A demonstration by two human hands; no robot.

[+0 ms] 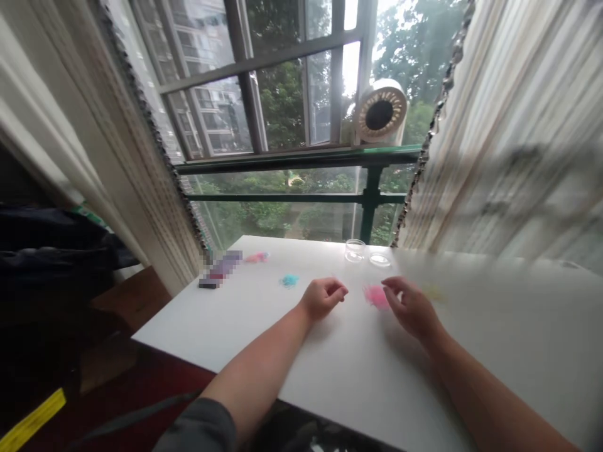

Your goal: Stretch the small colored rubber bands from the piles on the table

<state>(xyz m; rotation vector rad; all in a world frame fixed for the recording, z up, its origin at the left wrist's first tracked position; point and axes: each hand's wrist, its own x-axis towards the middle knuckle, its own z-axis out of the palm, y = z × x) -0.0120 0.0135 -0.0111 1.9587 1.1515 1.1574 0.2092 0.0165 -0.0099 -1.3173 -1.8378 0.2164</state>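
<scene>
My left hand point(324, 298) hovers over the middle of the white table point(348, 370), its thumb and fingers pinched together. Anything between those fingertips is too small to make out. Just to the right is a loose pile of thin bright pink strands or bands point(375, 296). My right hand point(411, 309) is at the right edge of this pile, thumb and forefinger slightly apart, with nothing visible between them. A teal pile point(289, 280) of similar fine pieces lies left of my left hand. Beyond my right hand is a blurred yellow pile point(433, 293), partly hidden.
A clear round container point(355, 251) stands near the table's back edge, beside a clear lid or shallow dish point(379, 260). Back left lie a small pink bundle point(257, 257) and a pixelated dark object point(221, 270). Curtains point(499, 157) flank the window behind a green railing point(292, 164).
</scene>
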